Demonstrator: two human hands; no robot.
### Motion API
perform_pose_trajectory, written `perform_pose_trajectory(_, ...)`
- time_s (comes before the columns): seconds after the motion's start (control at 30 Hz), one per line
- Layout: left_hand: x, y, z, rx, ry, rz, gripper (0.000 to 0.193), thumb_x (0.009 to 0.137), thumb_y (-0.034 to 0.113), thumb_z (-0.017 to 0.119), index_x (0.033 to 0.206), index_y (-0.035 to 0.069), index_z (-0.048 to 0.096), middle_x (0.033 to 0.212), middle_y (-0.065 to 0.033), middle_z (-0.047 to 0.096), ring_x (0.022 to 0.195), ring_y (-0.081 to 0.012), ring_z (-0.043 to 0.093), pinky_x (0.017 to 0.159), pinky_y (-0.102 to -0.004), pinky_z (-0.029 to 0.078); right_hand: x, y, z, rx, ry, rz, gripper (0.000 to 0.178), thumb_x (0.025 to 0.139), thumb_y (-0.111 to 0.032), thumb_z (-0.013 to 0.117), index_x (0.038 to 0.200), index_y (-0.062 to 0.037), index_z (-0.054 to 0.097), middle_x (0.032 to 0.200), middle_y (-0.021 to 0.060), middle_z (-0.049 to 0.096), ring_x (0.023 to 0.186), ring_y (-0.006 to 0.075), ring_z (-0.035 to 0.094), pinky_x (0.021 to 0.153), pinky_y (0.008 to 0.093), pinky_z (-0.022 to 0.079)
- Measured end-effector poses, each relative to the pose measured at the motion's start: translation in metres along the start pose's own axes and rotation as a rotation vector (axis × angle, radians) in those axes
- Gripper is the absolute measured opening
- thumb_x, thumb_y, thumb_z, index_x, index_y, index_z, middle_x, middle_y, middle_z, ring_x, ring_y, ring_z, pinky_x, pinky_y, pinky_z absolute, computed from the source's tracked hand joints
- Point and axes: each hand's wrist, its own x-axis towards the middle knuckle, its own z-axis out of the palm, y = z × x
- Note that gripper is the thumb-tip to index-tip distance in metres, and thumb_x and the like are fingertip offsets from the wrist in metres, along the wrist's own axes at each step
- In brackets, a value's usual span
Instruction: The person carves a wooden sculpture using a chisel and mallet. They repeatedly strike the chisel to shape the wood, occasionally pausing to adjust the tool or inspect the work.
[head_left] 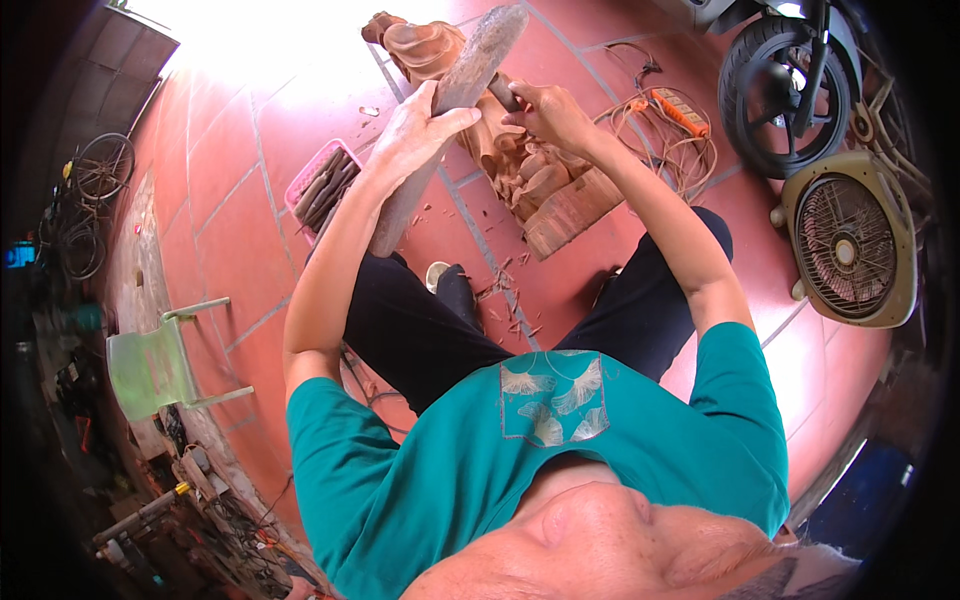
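My left hand (425,128) is closed round a long, worn, greyish wooden club (478,62), which slants from the upper middle down toward my left knee. Under and beyond it lies a brown wood carving (535,175), with a squared base at its near end and rounded, carved shapes along its length. My right hand (555,118) is over the carving, its fingers closed on a short dark chisel-like tool (505,92). The club and my fingers hide part of that tool. Wood chips (505,285) are scattered on the floor between my feet.
A pink basket (308,180) of dark, long tools stands left of the club. To the right are an orange power strip (680,112) with tangled cords, a motorbike wheel (785,95) and a box fan (845,245). A green chair (150,370) is at left.
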Motion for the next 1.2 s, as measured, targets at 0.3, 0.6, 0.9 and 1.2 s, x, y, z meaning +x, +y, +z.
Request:
perform_pose_trajectory(0.3,-0.001,-0.010,-0.002,-0.195,0.063,0.051,0.065,0.087,0.043,0.073,0.132,0.001,0.054,0.078,-0.0021,0.056,0.060,-0.0106,0.054,0.050,-0.0270,0.044,0.000,0.017,-0.015,0.148,-0.009,0.258,0.028,0.086,-0.025,0.077,0.096,-0.0027,0.065,0.078,0.0157,0.069,0.067,0.0295,0.065,0.064,0.0409,0.050)
perform_pose_trajectory(0.6,0.001,-0.012,-0.002,-0.125,0.162,0.211,0.068,0.086,0.047,0.073,0.133,0.002,0.055,0.077,-0.0022,0.059,0.062,-0.0113,0.057,0.053,-0.0278,0.046,0.007,0.005,0.002,0.006,-0.105,0.141,0.032,0.086,-0.028,0.077,0.098,-0.0026,0.063,0.084,0.0178,0.070,0.077,0.0382,0.067,0.070,0.0455,0.050)
perform_pose_trajectory(0.9,-0.010,0.013,0.000,-0.175,0.111,-0.046,0.068,0.087,0.047,0.073,0.134,0.002,0.054,0.095,-0.0101,0.067,0.082,-0.0145,0.063,0.070,-0.0316,0.051,0.010,0.010,0.004,-0.019,-0.105,0.060,0.034,0.082,-0.027,0.080,0.097,-0.0021,0.062,0.078,0.0162,0.067,0.070,0.0352,0.065,0.065,0.0426,0.049)
perform_pose_trajectory(1.2,-0.012,0.016,-0.011,-0.238,0.077,-0.071,0.075,0.086,0.053,0.070,0.135,0.000,0.052,0.108,-0.0177,0.067,0.098,-0.0256,0.064,0.085,-0.0377,0.051,0.008,-0.004,-0.001,0.004,-0.175,0.138,0.025,0.086,-0.023,0.075,0.098,-0.0059,0.063,0.085,0.0160,0.067,0.078,0.0375,0.065,0.071,0.0469,0.049)
